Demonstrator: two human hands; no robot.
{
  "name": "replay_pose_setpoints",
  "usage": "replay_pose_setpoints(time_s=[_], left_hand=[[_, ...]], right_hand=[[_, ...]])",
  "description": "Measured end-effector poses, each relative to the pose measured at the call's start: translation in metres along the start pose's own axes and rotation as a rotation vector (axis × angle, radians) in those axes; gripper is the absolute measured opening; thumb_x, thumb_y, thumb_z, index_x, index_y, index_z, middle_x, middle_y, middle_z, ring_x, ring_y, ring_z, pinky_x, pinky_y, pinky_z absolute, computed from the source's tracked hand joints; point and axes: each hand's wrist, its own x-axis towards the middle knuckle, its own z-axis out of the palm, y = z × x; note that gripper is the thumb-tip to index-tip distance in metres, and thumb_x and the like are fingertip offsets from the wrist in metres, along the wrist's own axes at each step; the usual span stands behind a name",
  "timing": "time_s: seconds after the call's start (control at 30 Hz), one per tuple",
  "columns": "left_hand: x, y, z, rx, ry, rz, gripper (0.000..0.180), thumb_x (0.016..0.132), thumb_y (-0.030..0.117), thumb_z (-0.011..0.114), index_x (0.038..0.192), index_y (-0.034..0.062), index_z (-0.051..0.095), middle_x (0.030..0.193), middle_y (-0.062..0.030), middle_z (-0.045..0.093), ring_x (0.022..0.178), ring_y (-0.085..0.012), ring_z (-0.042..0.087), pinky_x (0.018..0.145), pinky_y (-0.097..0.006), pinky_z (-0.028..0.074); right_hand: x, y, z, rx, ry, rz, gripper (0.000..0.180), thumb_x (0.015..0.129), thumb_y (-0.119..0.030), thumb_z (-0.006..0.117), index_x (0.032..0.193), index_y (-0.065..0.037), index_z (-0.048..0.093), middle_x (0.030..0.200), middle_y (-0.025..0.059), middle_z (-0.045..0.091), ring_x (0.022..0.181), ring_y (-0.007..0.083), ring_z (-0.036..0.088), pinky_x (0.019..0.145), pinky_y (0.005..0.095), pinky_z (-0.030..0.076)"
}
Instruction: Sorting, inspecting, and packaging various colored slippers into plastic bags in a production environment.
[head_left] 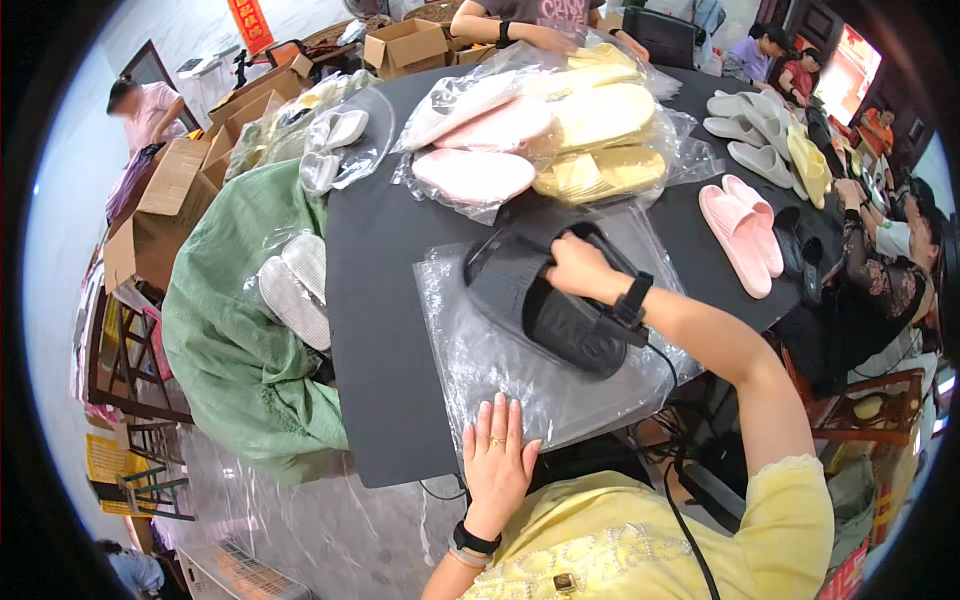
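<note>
A pair of black slide slippers (575,335) lies on a clear plastic bag (460,345) in front of me, their straps toward the far side. My right hand (580,268) reaches over them with curled fingers, gripping at the inner edges of the straps; the fingertips are partly hidden. My left hand (498,455) lies flat with outstretched fingers on the bag's near edge, holding nothing. Just beyond sit bagged pink slippers (475,175) and bagged yellow slippers (605,115).
Pink slippers (740,235), small black slippers (800,250) and grey slippers (760,160) stand at the right of the dark table (385,400). A green sack (230,330) with bagged grey slippers (297,285) hangs at the left. Cardboard boxes (165,215) and other people surround the table.
</note>
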Motion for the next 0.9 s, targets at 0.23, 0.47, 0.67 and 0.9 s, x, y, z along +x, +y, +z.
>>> replay_pose_setpoints(time_s=[0.23, 0.47, 0.67, 0.9], left_hand=[[-0.002, -0.003, 0.006, 0.048, -0.072, -0.011, 0.056, 0.088, 0.037, 0.051, 0.132, 0.0018, 0.044, 0.139, -0.0157, 0.040, 0.131, -0.0331, 0.033, 0.107, -0.049, 0.022], [0.001, 0.007, -0.002, 0.053, -0.074, -0.009, 0.056, 0.092, 0.035, 0.044, 0.136, 0.0009, 0.038, 0.144, -0.0160, 0.034, 0.134, -0.0345, 0.028, 0.109, -0.048, 0.017], [0.002, 0.007, -0.001, 0.055, -0.084, -0.008, 0.057, 0.091, 0.034, 0.045, 0.137, 0.0022, 0.037, 0.145, -0.0154, 0.032, 0.135, -0.0341, 0.027, 0.109, -0.048, 0.017], [-0.001, 0.005, -0.007, 0.091, -0.051, 0.020, 0.056, 0.091, 0.034, 0.046, 0.137, 0.0018, 0.038, 0.144, -0.0164, 0.034, 0.134, -0.0344, 0.028, 0.108, -0.048, 0.019]], right_hand=[[-0.108, 0.005, -0.011, 0.065, -0.197, -0.196, 0.031, 0.071, -0.011, 0.058, 0.094, 0.010, 0.060, 0.108, 0.0299, 0.055, 0.098, 0.0417, 0.057, 0.082, 0.0454, 0.049], [-0.114, 0.135, -0.025, -0.025, 0.176, -0.007, 0.038, 0.071, -0.011, 0.059, 0.106, 0.005, 0.057, 0.115, 0.0247, 0.053, 0.105, 0.0399, 0.054, 0.085, 0.0445, 0.047], [-0.091, 0.240, -0.090, -0.271, 0.204, 0.380, 0.029, 0.072, -0.016, 0.064, 0.096, 0.000, 0.060, 0.103, 0.0215, 0.059, 0.097, 0.0386, 0.058, 0.082, 0.0472, 0.047], [-0.075, 0.238, -0.096, -0.181, 0.453, 0.548, 0.039, 0.074, -0.015, 0.068, 0.108, -0.004, 0.054, 0.107, 0.0150, 0.057, 0.104, 0.0361, 0.055, 0.082, 0.0464, 0.048]])
